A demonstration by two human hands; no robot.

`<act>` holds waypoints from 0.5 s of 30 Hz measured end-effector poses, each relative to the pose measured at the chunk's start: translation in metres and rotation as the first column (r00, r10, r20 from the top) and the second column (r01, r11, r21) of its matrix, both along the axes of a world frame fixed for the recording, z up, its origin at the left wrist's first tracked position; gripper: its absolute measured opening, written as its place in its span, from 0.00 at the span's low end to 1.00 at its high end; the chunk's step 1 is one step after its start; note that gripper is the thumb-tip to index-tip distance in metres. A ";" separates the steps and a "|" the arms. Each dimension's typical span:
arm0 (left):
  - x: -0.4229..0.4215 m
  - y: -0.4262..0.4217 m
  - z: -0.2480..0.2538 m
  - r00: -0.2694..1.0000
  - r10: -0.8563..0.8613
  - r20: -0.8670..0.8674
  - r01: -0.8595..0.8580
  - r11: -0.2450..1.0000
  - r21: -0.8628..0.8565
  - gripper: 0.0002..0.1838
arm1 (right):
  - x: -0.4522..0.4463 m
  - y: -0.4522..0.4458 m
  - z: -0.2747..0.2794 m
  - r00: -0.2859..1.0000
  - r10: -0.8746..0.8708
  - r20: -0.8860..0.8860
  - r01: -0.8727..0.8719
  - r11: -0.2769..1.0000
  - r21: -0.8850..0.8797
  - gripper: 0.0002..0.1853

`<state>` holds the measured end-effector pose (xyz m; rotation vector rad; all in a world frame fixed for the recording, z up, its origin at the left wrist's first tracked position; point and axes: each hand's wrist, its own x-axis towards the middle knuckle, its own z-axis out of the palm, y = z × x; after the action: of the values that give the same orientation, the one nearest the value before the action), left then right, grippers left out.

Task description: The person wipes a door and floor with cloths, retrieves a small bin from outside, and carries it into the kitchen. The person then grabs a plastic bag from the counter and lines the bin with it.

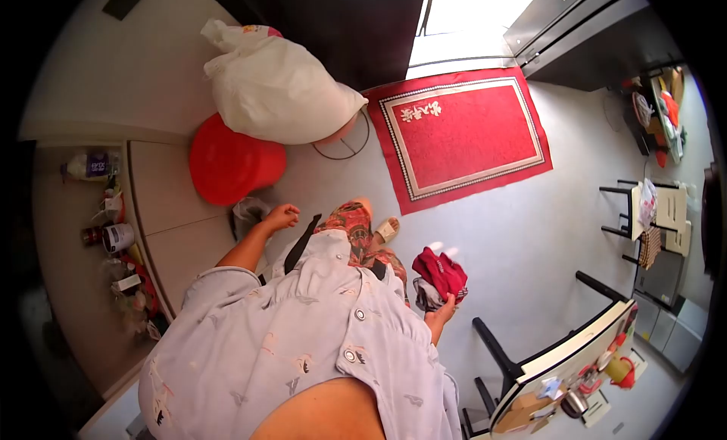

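Note:
My right hand [444,311] grips a bundle of cloth, dark red [441,275] on top with a grey piece [429,294] beneath, held low at my right side. On the other side, my left hand [283,216] is raised beside my body, its fingers curled loosely; whether anything is between them is too small to tell. Just beyond the left hand stand a red plastic tub [231,163] and a greyish bag [248,215] by the cabinet.
A large white sack [273,88] rests on a round stand near the dark door. Ahead lies a red mat [469,137] with a pale border. At right are a cluttered table [560,357] and chairs [670,216]; at left, a cabinet [170,190] with shelved items.

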<state>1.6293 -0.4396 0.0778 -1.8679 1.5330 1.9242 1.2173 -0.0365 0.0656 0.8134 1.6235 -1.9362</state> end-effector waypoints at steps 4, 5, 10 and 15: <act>-0.017 -0.001 -0.007 0.995 0.075 0.060 -0.081 0.991 0.103 0.13 | -0.062 -0.059 0.035 0.994 0.071 -0.086 -0.073 0.997 -0.028 0.24; -0.024 -0.003 -0.009 0.993 0.093 0.079 -0.103 0.986 0.135 0.13 | -0.077 -0.073 0.041 0.989 0.092 -0.116 -0.097 0.995 -0.033 0.24; -0.078 -0.036 -0.027 0.986 0.079 0.147 -0.109 0.973 0.205 0.11 | -0.155 -0.141 0.083 0.961 0.180 -0.208 -0.185 0.983 -0.003 0.27; -0.165 -0.117 -0.059 0.997 0.052 0.062 -0.057 0.995 0.077 0.10 | -0.212 -0.222 0.129 0.916 0.295 -0.271 -0.278 0.955 0.101 0.31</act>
<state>1.4640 -0.5562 0.0187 -1.9350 1.3829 1.9025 1.0053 -0.2582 0.1948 0.2999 1.8556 -1.8609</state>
